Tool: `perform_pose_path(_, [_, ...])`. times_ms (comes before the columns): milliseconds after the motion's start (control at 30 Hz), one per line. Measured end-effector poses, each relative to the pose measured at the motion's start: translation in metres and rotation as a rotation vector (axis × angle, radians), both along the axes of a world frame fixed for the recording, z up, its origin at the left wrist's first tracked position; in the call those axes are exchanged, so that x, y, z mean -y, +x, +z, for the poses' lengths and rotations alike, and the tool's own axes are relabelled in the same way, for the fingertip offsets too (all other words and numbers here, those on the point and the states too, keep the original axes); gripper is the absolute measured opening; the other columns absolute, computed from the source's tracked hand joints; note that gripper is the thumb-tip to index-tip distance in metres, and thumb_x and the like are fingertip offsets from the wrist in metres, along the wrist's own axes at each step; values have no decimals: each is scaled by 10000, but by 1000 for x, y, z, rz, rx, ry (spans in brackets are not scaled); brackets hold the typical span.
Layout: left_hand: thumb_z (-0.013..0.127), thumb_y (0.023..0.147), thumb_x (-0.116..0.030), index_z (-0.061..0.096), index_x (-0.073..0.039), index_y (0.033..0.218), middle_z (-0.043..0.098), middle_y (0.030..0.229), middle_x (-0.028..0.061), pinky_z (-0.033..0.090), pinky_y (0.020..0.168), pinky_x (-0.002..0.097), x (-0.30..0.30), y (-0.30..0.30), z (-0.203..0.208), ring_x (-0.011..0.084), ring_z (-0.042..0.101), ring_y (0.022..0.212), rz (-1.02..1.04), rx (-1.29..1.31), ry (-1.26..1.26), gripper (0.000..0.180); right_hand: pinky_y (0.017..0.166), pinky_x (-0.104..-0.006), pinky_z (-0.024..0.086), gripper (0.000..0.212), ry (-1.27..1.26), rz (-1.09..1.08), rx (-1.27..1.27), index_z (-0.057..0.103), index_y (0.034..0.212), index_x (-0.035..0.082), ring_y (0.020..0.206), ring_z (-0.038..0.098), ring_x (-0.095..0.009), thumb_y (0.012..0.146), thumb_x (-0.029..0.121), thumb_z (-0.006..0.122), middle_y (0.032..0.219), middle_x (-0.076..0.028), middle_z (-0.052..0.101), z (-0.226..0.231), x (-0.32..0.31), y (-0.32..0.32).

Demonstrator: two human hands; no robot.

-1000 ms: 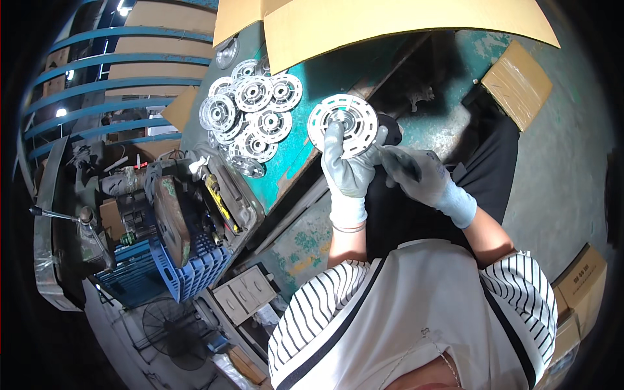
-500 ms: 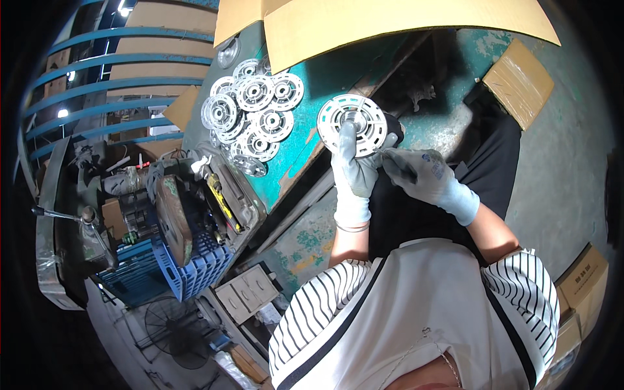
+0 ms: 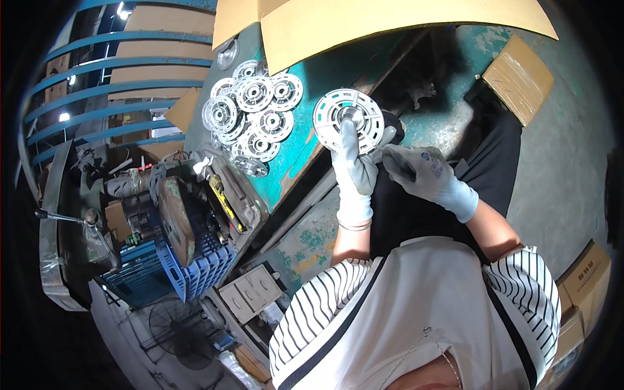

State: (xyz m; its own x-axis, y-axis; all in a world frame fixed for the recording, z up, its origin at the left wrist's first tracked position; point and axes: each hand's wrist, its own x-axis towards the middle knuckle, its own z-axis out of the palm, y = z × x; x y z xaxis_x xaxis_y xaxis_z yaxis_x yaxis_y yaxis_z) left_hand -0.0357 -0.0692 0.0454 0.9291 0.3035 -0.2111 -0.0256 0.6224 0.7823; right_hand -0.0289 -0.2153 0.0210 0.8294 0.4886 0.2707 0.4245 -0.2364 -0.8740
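Observation:
A round, slotted metal disc (image 3: pixel 368 133) is held up in front of me by my left hand (image 3: pixel 356 166), which wears a grey-white glove. The thumb lies over its centre hub; the other fingers go behind it, partly hidden. Close beside, to the right, my gloved right hand (image 3: pixel 422 174) is closed, its fingers curled toward the left hand. What those fingers hold, if anything, is hidden. A heap of similar metal discs (image 3: pixel 255 94) lies on the green worktable (image 3: pixel 294 159), left of the held disc.
Cardboard flaps (image 3: pixel 390 14) overhang the far side of the table. A taped cardboard piece (image 3: pixel 520 78) stands at far right. To the left are a machine with a lever (image 3: pixel 91 218), a blue plastic crate (image 3: pixel 201 273) and a floor fan (image 3: pixel 179 328). Cartons (image 3: pixel 585 279) stand at lower right.
The held disc has shifted slightly left and away from me, and my left thumb sits a little lower across it. My right hand has hardly moved.

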Motion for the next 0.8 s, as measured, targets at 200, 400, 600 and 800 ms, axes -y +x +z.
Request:
perform_pose_path(200, [453, 991, -252, 384, 40, 1264, 531, 1177, 183, 566, 847, 482, -7, -1, -17, 323, 614, 1007, -68, 119, 614, 406, 614, -316, 509, 235, 228, -11, -261, 614, 1046, 51, 653, 645, -242, 825, 118, 657, 773, -97, 645, -8, -2, -8])
perform_pose_path(400, [472, 984, -209, 362, 17, 1301, 532, 1227, 164, 542, 887, 501, -14, -8, -32, 288, 615, 1030, -28, 154, 790, 404, 640, -308, 526, 222, 47, -35, -58, 630, 1052, 83, 689, 663, -223, 836, 131, 643, 811, -78, 668, -1, 0, -5])
perform_pose_path(600, [557, 936, -110, 403, 26, 1313, 541, 1270, 154, 487, 940, 352, -29, -12, -32, 252, 553, 1147, 79, 368, 1810, 429, 670, -313, 527, 227, 198, -93, -239, 637, 1071, 86, 720, 663, -244, 845, 95, 615, 881, -105, 671, -12, 11, -3])
perform_pose_path(800, [651, 791, -75, 452, -41, 1309, 506, 1300, 154, 341, 1021, 485, -41, 30, -6, 381, 449, 1214, 63, 366, 1882, 556, 693, -318, 515, 252, 266, -90, -156, 633, 1109, 70, 725, 650, -252, 859, 58, 600, 901, -97, 674, -6, 13, 5])
